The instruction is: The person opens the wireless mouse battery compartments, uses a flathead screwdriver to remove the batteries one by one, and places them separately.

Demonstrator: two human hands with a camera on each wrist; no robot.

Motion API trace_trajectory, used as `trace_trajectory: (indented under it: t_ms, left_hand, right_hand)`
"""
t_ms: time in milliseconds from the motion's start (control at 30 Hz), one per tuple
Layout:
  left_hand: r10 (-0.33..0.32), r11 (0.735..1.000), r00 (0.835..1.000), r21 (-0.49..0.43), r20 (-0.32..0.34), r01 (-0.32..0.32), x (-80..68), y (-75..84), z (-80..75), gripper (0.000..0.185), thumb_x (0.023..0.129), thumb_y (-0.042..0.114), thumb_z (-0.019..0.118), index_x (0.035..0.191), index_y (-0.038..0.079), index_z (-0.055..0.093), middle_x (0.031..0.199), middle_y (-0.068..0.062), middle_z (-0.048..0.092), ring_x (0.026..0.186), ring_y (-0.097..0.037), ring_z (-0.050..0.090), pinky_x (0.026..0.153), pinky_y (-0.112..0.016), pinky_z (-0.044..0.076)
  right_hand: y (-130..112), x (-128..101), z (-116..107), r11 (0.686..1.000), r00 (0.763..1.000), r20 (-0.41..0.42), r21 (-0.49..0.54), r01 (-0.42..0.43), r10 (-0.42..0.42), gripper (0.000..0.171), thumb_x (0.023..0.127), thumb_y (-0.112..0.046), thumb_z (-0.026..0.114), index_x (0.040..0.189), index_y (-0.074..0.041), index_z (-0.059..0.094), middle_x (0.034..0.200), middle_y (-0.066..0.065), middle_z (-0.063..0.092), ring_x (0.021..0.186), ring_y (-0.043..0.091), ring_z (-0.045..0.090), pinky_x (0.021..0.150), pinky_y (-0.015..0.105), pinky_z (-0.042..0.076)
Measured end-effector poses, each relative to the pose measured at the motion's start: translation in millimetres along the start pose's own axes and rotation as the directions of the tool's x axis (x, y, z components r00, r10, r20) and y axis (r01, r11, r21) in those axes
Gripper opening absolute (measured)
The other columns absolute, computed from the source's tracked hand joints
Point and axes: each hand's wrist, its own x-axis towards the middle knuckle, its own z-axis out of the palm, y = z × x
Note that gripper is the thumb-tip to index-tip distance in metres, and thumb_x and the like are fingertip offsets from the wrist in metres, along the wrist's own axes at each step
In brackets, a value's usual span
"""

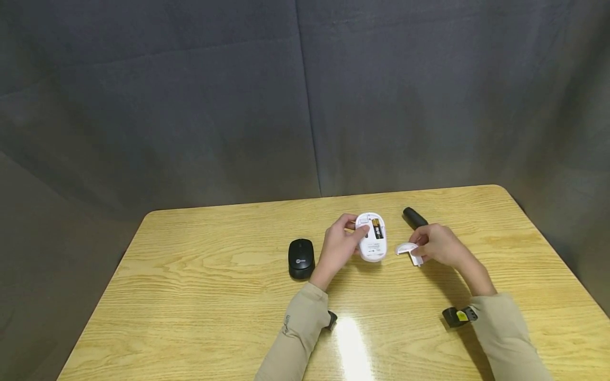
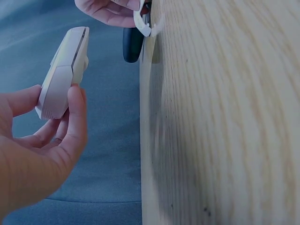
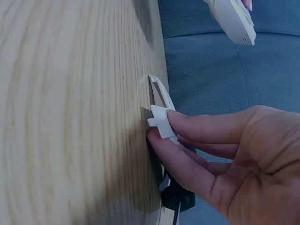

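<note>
My left hand [image 1: 337, 244] grips a white computer mouse [image 1: 373, 251] above the table, its underside turned toward the head camera. A battery [image 1: 377, 227] with a gold and black wrap lies in the mouse's uncovered slot. In the left wrist view the mouse [image 2: 60, 82] shows edge-on between thumb and fingers. To the right, my right hand [image 1: 440, 244] pinches a white battery cover [image 1: 415, 257], a curved piece with a straight tongue. In the right wrist view the cover [image 3: 161, 121] sits between thumb and forefinger, close over the table.
A black mouse [image 1: 301, 258] stands on the wooden table [image 1: 205, 296], left of my left wrist. Behind my right hand lies a screwdriver with a dark handle [image 1: 414, 216]; its metal shaft shows in the right wrist view. A grey curtain [image 1: 229, 116] hangs beyond the table's far edge.
</note>
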Motion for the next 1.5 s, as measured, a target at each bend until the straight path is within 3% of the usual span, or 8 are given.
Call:
trace_trajectory:
  t_ms: [267,500,633,733,833,1033,1167,1500]
  left_hand:
    - [0.005,1.0,1.0,0.003,0.003,-0.005,0.2,0.3,-0.2,0.031,0.099,0.015,0.071,0.124,-0.002,0.066,0.102,-0.009,0.064,0.069,-0.007,0.059,0.065,-0.046,0.062]
    - [0.004,1.0,1.0,-0.004,0.004,-0.004,-0.7,-0.5,-0.1,0.031,0.098,0.015,0.071,0.124,-0.001,0.066,0.103,-0.009,0.064,0.07,-0.007,0.059,0.065,-0.045,0.062]
    - [0.005,1.0,1.0,-0.008,0.008,-0.005,-1.2,-0.7,-0.2,0.031,0.099,0.015,0.071,0.125,-0.002,0.065,0.103,-0.009,0.064,0.071,-0.007,0.06,0.065,-0.044,0.062]
    - [0.004,1.0,1.0,-0.014,0.013,-0.004,-1.7,-0.7,-0.5,0.031,0.099,0.015,0.071,0.125,-0.002,0.065,0.102,-0.008,0.063,0.07,-0.007,0.06,0.064,-0.043,0.062]
    - [0.004,1.0,1.0,-0.015,0.017,-0.004,-1.5,-1.0,-0.4,0.031,0.098,0.015,0.071,0.124,-0.002,0.065,0.102,-0.008,0.063,0.069,-0.008,0.06,0.063,-0.041,0.062]
    - [-0.002,1.0,1.0,-0.005,0.025,0.002,-1.6,-1.1,-0.3,0.032,0.099,0.016,0.071,0.124,-0.002,0.065,0.102,-0.008,0.063,0.069,-0.008,0.06,0.062,-0.04,0.062]
    - [-0.002,1.0,1.0,-0.004,0.032,0.002,-2.0,-1.2,0.1,0.031,0.099,0.016,0.07,0.125,-0.002,0.065,0.101,-0.007,0.062,0.068,-0.007,0.059,0.06,-0.038,0.061]
    - [0.004,1.0,0.999,0.012,0.039,-0.005,-2.9,-1.2,0.9,0.031,0.1,0.018,0.069,0.124,-0.001,0.066,0.102,-0.008,0.062,0.066,-0.007,0.058,0.058,-0.038,0.06]
  right_hand:
    - [-5.9,-0.1,4.5,0.979,0.997,-0.053,-0.199,0.044,-0.056,0.009,0.084,0.009,0.073,0.089,0.009,0.066,0.079,0.014,0.067,0.063,0.017,0.063,0.055,0.03,0.055]
    - [-7.0,-0.3,7.1,0.931,0.988,-0.093,-0.355,0.081,-0.122,0.013,0.087,0.003,0.074,0.096,0.01,0.069,0.08,0.015,0.066,0.067,0.023,0.058,0.056,0.033,0.048]
    - [-6.5,-0.5,4.3,0.901,0.953,-0.207,-0.418,0.118,-0.222,0.014,0.091,0.0,0.074,0.098,0.011,0.069,0.081,0.018,0.067,0.07,0.027,0.06,0.059,0.038,0.049]
    - [-7.1,-1.4,0.7,0.894,0.922,-0.289,-0.433,0.113,-0.257,0.015,0.091,0.001,0.073,0.1,0.013,0.069,0.083,0.02,0.067,0.072,0.03,0.061,0.062,0.045,0.051]
    - [-5.6,-2.3,-3.0,0.895,0.902,-0.345,-0.437,0.089,-0.258,0.018,0.091,0.002,0.073,0.103,0.014,0.068,0.088,0.026,0.067,0.076,0.036,0.064,0.065,0.051,0.053]
    - [-1.1,-3.5,-7.5,0.896,0.886,-0.396,-0.442,0.047,-0.242,0.024,0.092,-0.001,0.073,0.107,0.016,0.067,0.094,0.032,0.067,0.082,0.044,0.066,0.067,0.058,0.053]
    - [1.2,-3.7,-9.9,0.901,0.891,-0.4,-0.434,0.023,-0.216,0.027,0.093,-0.004,0.073,0.109,0.016,0.066,0.095,0.032,0.067,0.084,0.046,0.066,0.068,0.059,0.053]
    - [8.4,-4.7,-15.2,0.898,0.949,-0.303,-0.437,-0.054,-0.09,0.039,0.095,-0.012,0.071,0.117,0.019,0.061,0.097,0.035,0.067,0.086,0.047,0.066,0.071,0.058,0.053]
